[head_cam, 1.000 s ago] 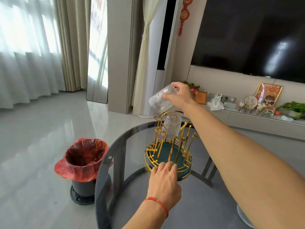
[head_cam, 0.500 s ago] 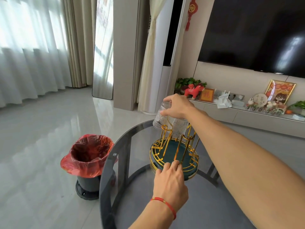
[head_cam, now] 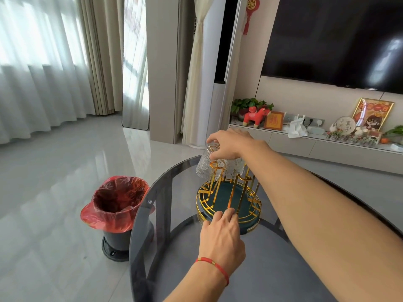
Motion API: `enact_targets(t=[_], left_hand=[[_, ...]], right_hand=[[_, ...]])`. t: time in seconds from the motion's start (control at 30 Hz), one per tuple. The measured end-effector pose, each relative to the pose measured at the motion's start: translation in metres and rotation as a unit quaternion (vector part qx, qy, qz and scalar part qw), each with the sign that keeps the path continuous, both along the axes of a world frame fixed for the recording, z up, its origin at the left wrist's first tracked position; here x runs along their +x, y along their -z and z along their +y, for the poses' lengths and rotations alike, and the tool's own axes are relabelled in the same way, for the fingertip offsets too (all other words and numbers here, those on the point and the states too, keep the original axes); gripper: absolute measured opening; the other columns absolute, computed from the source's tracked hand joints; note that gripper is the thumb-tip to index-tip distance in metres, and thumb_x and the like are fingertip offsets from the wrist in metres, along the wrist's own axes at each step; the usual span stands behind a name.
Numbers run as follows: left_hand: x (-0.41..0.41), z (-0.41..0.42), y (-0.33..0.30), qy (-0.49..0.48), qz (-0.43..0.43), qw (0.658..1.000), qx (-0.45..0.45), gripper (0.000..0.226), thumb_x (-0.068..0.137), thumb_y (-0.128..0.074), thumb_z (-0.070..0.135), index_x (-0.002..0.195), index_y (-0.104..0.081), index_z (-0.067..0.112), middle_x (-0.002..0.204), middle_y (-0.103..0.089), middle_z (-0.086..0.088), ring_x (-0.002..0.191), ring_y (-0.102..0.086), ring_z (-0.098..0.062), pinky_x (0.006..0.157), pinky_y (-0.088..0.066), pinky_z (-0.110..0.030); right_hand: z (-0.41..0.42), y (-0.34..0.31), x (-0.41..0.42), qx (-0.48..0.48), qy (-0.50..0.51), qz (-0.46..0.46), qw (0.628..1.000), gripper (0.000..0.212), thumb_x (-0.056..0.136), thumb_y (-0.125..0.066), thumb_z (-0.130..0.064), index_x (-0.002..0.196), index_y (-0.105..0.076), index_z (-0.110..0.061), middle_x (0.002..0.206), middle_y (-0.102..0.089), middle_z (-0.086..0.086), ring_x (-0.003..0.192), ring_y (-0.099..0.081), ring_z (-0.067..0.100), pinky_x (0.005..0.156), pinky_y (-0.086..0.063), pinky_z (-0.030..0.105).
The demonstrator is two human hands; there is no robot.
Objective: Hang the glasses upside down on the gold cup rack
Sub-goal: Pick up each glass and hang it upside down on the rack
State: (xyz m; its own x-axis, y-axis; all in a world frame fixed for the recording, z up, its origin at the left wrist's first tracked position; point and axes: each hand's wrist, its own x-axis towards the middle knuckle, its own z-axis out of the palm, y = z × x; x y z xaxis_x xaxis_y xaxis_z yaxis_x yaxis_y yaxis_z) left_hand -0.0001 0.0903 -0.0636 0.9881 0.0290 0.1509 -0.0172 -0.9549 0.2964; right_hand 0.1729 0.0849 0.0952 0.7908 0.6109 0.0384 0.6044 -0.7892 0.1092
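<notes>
Glass (head_cam: 206,164), inverted over gold rack (head_cam: 229,200), in right hand's (head_cam: 231,143) closed grip.

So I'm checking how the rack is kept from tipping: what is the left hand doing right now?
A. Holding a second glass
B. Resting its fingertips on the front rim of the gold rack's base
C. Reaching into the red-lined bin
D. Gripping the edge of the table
B: the left hand lies with its fingertips on the front rim of the gold rack, while the right hand holds the upside-down glass over a prong.
</notes>
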Motion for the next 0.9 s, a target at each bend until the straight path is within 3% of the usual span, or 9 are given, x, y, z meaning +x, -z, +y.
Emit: enact_targets(t=[0.1,0.23,0.43,0.57,0.73,0.8,0.9], left_hand=[[0.002,0.0,0.001,0.001,-0.005,1.0,-0.002,0.059,0.095,-0.052,0.02,0.152,-0.038,0.013,0.16,-0.038,-0.004,0.137,-0.043,-0.027,0.105,-0.045,-0.042],[0.002,0.0,0.003,-0.001,-0.016,1.0,-0.023,0.057,0.094,-0.05,0.017,0.15,-0.042,0.012,0.158,-0.041,-0.003,0.136,-0.044,-0.026,0.105,-0.049,-0.039],[0.001,-0.006,0.0,-0.009,-0.02,0.999,-0.026,0.057,0.092,-0.054,0.02,0.148,-0.045,0.012,0.156,-0.043,-0.003,0.136,-0.045,-0.026,0.103,-0.051,-0.042],[-0.003,-0.016,0.002,0.003,-0.045,0.999,-0.027,0.053,0.092,-0.056,0.031,0.141,-0.053,0.011,0.15,-0.049,-0.007,0.133,-0.044,-0.026,0.105,-0.048,-0.036],[-0.018,-0.051,0.004,0.078,-0.068,0.988,-0.115,0.064,0.088,-0.062,0.041,0.146,-0.05,0.017,0.145,-0.055,-0.003,0.134,-0.042,-0.022,0.111,-0.037,-0.03],[-0.025,-0.067,0.001,0.112,-0.052,0.979,-0.162,0.067,0.087,-0.065,0.039,0.148,-0.048,0.019,0.148,-0.052,-0.002,0.137,-0.041,-0.02,0.113,-0.035,-0.029],[-0.034,-0.09,-0.005,0.14,-0.031,0.959,-0.246,0.073,0.085,-0.07,0.038,0.151,-0.043,0.021,0.147,-0.051,0.0,0.131,-0.048,-0.016,0.107,-0.046,-0.029]], right_hand=[[-0.006,0.004,-0.008,0.004,-0.027,-0.064,0.998,0.061,0.091,-0.06,-0.054,0.148,-0.055,-0.034,0.144,-0.065,0.007,0.132,-0.056,0.033,0.104,-0.045,0.048],[-0.021,0.019,-0.021,0.098,-0.033,-0.103,0.989,0.055,0.099,-0.048,-0.049,0.146,-0.055,-0.02,0.147,-0.062,0.005,0.136,-0.05,0.028,0.11,-0.037,0.049],[-0.078,0.038,-0.064,0.215,-0.037,-0.029,0.975,0.064,0.107,-0.042,-0.04,0.164,-0.027,-0.017,0.174,-0.023,0.003,0.162,-0.012,0.023,0.129,-0.014,0.045],[-0.139,0.057,-0.121,0.299,0.004,-0.012,0.954,0.055,0.104,-0.049,-0.04,0.155,-0.043,-0.019,0.164,-0.039,0.0,0.153,-0.032,0.017,0.12,-0.028,0.034],[-0.222,0.082,-0.187,0.383,0.06,-0.035,0.921,0.025,0.098,-0.064,-0.018,0.121,-0.072,-0.019,0.125,-0.069,-0.006,0.119,-0.06,0.009,0.099,-0.039,0.017],[-0.251,0.085,-0.203,0.436,0.093,-0.068,0.892,0.02,0.094,-0.067,-0.008,0.107,-0.078,-0.018,0.109,-0.075,-0.006,0.099,-0.064,0.004,0.089,-0.042,0.008],[-0.286,0.082,-0.211,0.506,0.15,-0.095,0.844,0.023,0.093,-0.064,-0.005,0.098,-0.079,-0.022,0.098,-0.077,-0.013,0.095,-0.068,0.002,0.076,-0.044,0.004]])
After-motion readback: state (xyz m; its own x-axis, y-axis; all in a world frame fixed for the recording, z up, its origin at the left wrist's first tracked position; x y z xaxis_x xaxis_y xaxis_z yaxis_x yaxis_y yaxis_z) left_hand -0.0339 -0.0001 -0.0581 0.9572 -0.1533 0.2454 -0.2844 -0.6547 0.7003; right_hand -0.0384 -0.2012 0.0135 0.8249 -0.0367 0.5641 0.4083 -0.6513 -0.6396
